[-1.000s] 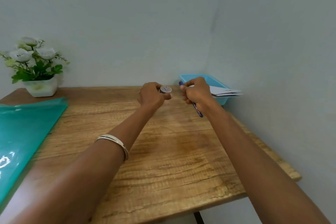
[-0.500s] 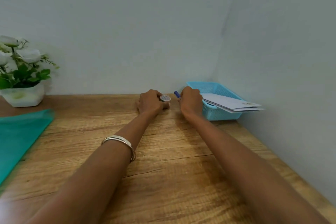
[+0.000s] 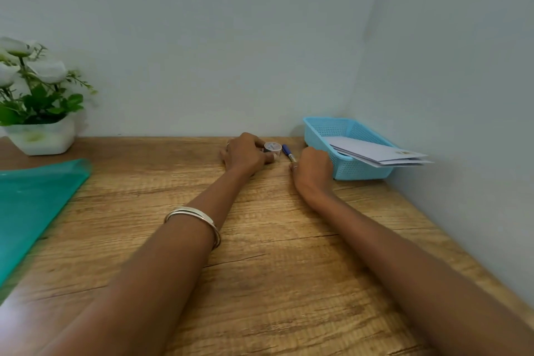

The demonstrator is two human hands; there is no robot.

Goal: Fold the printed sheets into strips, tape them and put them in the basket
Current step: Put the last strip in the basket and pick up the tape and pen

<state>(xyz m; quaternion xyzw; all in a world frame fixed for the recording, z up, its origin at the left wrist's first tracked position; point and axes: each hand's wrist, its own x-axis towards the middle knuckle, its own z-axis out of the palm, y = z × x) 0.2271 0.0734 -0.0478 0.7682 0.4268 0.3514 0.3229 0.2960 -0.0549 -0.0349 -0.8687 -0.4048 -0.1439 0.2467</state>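
L hand (image 3: 245, 154) pinches the tape roll (image 3: 272, 148) down on the table (image 3: 289, 240). R hand (image 3: 313, 166) lies curled by the pen (image 3: 288, 152); whether it grips it, can't tell. Folded sheets (image 3: 375, 153) sit at 3 o'clock of R hand, in the basket (image 3: 355, 169), long axis running 9 to 3, sticking out over its rim. R hand is nearer.

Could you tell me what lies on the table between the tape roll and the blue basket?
In the head view, a blue pen lies just right of the tape roll, and the right hand rests between that pen and the basket.
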